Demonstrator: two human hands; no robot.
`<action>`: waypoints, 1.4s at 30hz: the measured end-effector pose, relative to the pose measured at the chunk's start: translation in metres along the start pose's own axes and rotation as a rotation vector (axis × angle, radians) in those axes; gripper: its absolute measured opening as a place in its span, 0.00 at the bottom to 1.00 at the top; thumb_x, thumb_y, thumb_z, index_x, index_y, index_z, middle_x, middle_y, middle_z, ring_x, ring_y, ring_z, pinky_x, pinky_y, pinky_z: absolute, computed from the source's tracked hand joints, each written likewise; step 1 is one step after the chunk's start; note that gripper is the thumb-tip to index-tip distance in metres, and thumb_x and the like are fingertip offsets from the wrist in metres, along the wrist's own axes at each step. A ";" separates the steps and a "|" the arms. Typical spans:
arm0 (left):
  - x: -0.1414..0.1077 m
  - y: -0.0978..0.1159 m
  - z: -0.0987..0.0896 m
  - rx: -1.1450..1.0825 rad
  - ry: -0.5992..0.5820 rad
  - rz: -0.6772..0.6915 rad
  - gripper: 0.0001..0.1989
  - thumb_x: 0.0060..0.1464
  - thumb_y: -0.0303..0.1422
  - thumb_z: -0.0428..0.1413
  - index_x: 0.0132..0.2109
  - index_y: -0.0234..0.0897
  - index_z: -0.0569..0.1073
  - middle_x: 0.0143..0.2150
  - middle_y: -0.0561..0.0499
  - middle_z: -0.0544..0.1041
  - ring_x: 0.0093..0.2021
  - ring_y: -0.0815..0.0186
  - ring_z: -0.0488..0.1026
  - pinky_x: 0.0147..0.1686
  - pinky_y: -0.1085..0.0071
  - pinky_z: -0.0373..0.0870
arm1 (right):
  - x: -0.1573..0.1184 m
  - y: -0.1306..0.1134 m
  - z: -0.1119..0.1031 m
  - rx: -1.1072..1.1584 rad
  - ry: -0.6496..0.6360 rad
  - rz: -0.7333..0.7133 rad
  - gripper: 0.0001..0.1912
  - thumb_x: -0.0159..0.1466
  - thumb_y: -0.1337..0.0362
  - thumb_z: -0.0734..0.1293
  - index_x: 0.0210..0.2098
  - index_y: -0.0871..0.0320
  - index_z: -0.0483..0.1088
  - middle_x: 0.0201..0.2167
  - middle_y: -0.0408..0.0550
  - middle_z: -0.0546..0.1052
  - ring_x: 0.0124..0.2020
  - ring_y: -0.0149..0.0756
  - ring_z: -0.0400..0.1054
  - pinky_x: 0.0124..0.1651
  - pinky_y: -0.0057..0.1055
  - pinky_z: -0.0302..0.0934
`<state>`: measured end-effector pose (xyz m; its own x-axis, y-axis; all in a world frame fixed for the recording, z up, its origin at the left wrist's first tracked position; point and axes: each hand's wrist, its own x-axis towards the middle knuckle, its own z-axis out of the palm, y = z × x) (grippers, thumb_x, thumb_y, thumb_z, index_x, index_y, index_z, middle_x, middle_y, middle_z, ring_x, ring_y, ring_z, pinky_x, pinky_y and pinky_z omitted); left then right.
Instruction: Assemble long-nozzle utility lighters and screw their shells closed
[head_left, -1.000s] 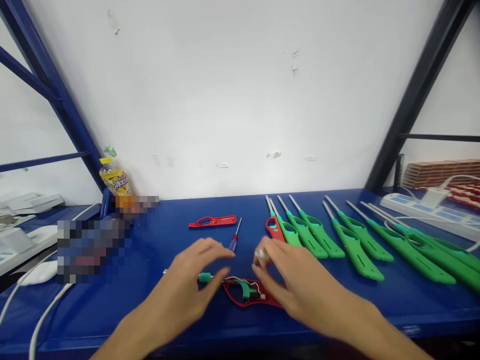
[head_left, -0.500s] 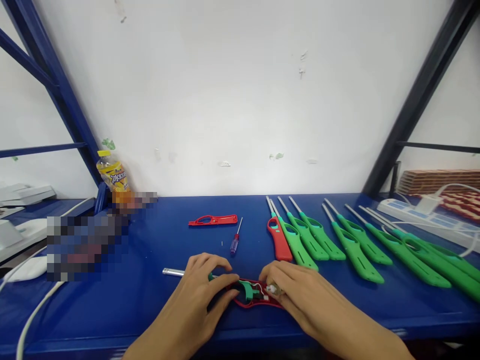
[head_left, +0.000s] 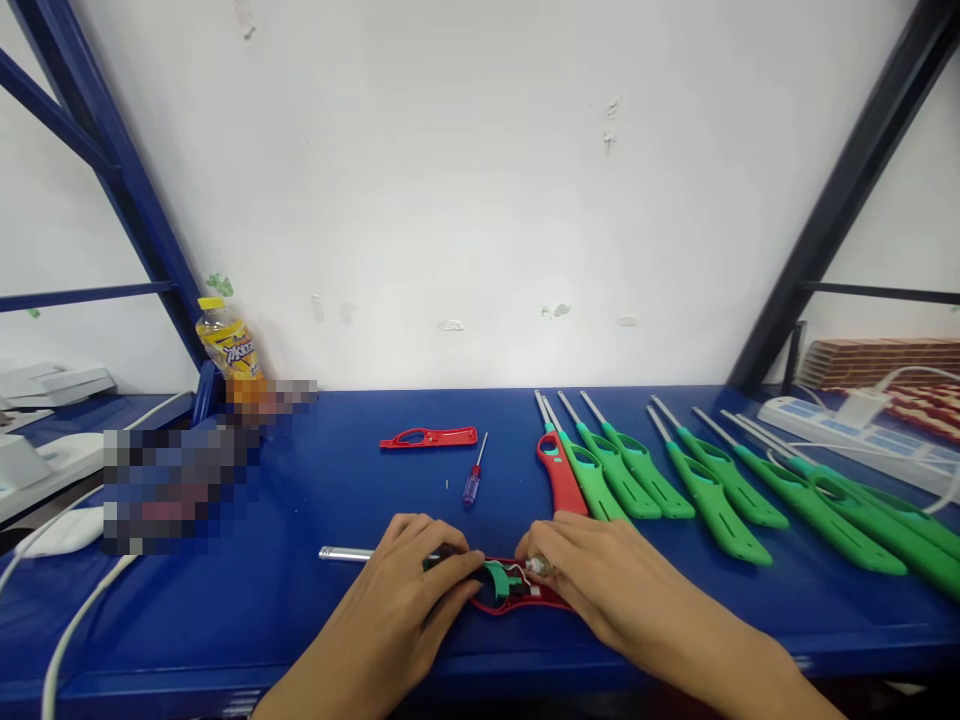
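An opened red lighter (head_left: 491, 605) lies sideways near the table's front edge, its metal tube (head_left: 345, 554) pointing left. Inside the shell are a green trigger (head_left: 498, 581) and a thin white wire. My left hand (head_left: 409, 590) is closed on the lighter's tube end, thumb and fingers at the trigger ring. My right hand (head_left: 592, 570) grips the handle end, its fingers around a small pale, translucent part (head_left: 537, 565) that they partly hide. Beyond the hands lie a red half shell (head_left: 435, 438) and a purple-handled screwdriver (head_left: 473, 480).
Several green lighters (head_left: 705, 495) and a red one (head_left: 561, 472) lie at the right. A power strip (head_left: 840, 425) is behind them. At the left stand a drink bottle (head_left: 229, 345) and white cables (head_left: 75, 620). Blue table (head_left: 322, 480), white wall behind.
The view has shifted slightly. My right hand and the pale part in its fingers have moved a little left and up relative to the lighter. My left hand keeps its hold.
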<state>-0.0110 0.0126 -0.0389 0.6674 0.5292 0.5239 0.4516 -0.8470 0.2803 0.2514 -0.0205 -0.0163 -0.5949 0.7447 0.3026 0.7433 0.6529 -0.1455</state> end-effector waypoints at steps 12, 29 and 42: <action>0.001 0.003 -0.002 0.010 -0.007 -0.001 0.10 0.70 0.24 0.55 0.53 0.41 0.76 0.47 0.51 0.74 0.46 0.61 0.69 0.46 0.64 0.67 | 0.009 0.000 -0.005 -0.158 -0.056 -0.094 0.11 0.70 0.77 0.63 0.41 0.54 0.65 0.33 0.40 0.76 0.32 0.35 0.69 0.28 0.33 0.48; -0.002 0.006 0.000 0.117 0.003 0.014 0.08 0.71 0.26 0.53 0.50 0.39 0.75 0.40 0.51 0.76 0.40 0.60 0.70 0.45 0.60 0.66 | 0.018 -0.005 0.013 -0.144 0.249 -0.233 0.12 0.77 0.73 0.55 0.43 0.56 0.68 0.44 0.50 0.84 0.38 0.35 0.81 0.36 0.28 0.71; -0.002 0.006 -0.003 0.118 -0.008 -0.029 0.09 0.71 0.24 0.52 0.50 0.37 0.76 0.42 0.49 0.77 0.42 0.59 0.74 0.44 0.59 0.68 | 0.016 -0.009 0.034 0.092 0.316 -0.073 0.12 0.75 0.73 0.58 0.52 0.54 0.67 0.41 0.47 0.84 0.37 0.35 0.81 0.41 0.27 0.74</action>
<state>-0.0112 0.0060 -0.0359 0.6575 0.5539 0.5109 0.5368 -0.8201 0.1982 0.2245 -0.0100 -0.0426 -0.5104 0.6250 0.5906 0.6628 0.7236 -0.1929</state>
